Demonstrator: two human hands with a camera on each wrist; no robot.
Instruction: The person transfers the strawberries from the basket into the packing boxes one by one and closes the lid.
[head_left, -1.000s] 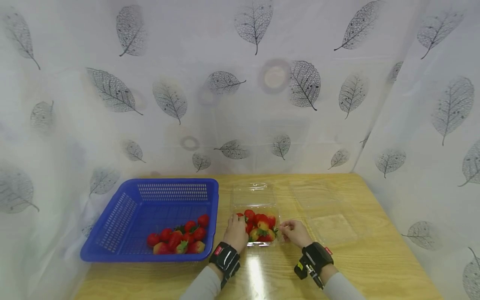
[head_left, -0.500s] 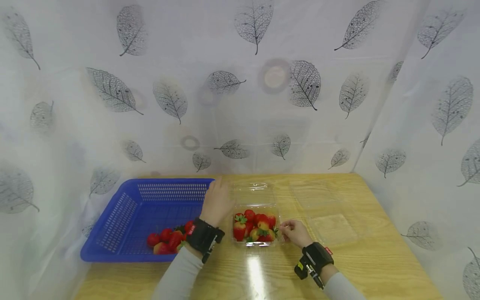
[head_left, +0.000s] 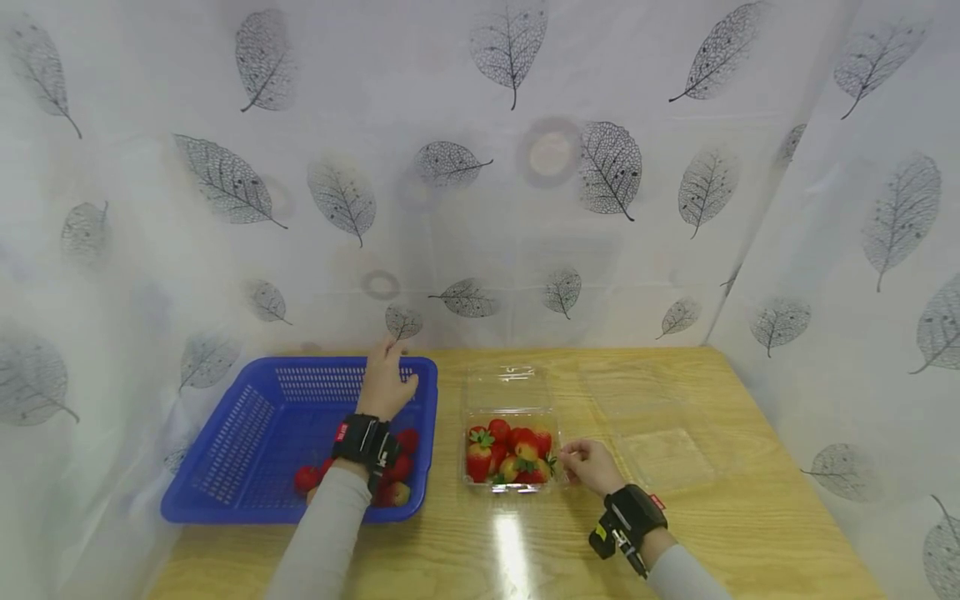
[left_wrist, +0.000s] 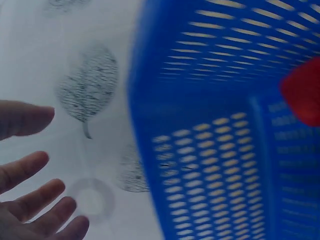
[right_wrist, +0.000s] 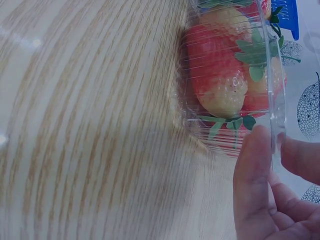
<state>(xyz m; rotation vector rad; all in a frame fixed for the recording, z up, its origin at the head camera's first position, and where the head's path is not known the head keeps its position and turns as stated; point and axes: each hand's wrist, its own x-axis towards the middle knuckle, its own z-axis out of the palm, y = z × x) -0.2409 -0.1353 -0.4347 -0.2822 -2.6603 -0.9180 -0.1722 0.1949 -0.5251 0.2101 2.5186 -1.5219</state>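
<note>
In the head view my left hand (head_left: 385, 387) is over the back right of the blue plastic basket (head_left: 213, 467), holding nothing. Its fingers are spread and loosely bent in the left wrist view, next to the blue rim. Several strawberries (head_left: 306, 478) lie at the basket's front, partly covered by my left forearm. A clear plastic clamshell box (head_left: 512, 488) full of strawberries (head_left: 527, 445) stands in the middle, its lid (head_left: 506, 390) folded back. My right hand (head_left: 596, 467) pinches the box's right rim between thumb and index finger (right_wrist: 252, 165).
To the right, a second clear clamshell box (head_left: 667, 457) lies opened out on the wooden table (head_left: 750, 517). A white leaf-print curtain (head_left: 480, 225) hangs behind the table and along its sides.
My left hand has lifted off the strawberries in the clear box and moved left over the blue basket, uncovering a strawberry at the box's left. The right hand has stayed put.
</note>
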